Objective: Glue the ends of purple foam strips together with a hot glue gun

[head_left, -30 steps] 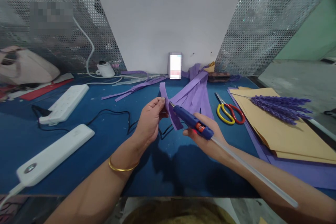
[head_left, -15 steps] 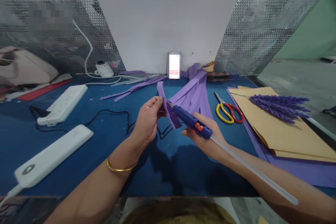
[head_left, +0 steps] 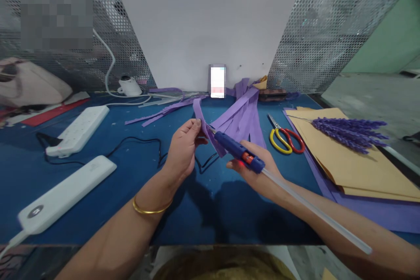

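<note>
Over the worktop (head_left: 229, 214), well in from its front edge, my left hand (head_left: 183, 144) pinches the purple strip (head_left: 204, 126) aslant, probably to steady it against the glue gun (head_left: 234, 146) my right hand (head_left: 256, 179) grips, leaving the scissors (head_left: 277, 127) toward the right edge, presumably within reach.

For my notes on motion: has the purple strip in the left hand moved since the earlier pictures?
Yes, slightly: judged against the phone, the purple strip in the left hand has shifted to the left.

Blue tabletop (head_left: 131, 166), perforated metal screen (head_left: 328, 26), green wall (head_left: 383, 43), grey floor (head_left: 367, 98)
</note>
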A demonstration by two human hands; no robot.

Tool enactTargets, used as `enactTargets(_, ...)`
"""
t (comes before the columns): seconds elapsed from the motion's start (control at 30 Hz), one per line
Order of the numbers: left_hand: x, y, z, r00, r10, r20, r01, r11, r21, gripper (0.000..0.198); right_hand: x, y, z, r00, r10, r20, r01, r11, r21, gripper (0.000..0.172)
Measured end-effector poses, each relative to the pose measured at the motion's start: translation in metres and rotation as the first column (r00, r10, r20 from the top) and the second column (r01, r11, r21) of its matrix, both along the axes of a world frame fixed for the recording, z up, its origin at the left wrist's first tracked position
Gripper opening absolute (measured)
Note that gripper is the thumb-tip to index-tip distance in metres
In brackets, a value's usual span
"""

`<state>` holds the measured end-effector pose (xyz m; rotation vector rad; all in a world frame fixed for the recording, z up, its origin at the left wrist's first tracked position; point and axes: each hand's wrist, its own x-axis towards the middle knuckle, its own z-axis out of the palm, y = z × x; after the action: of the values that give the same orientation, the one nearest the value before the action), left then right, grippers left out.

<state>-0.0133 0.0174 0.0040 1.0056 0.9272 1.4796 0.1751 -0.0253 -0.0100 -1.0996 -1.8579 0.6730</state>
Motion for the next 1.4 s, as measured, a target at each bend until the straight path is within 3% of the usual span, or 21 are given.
enactTargets(0.57,-0.0027,0.0022,0.0028,0.995,0.038,0.088,-0.040,0.999,0.013,0.028,0.0003,-0.0013,-0.0016,1.000,0.001,0.005,-0.001,1.000,-0.002,0.033)
enactTargets(1.4,-0.0050,0.0048,0.0064,0.986,0.142,0.087,-0.143,0.990,0.003,0.027,-0.0011,-0.0005,0.0034,0.998,0.007,0.065,-0.004,0.999,-0.033,0.037)
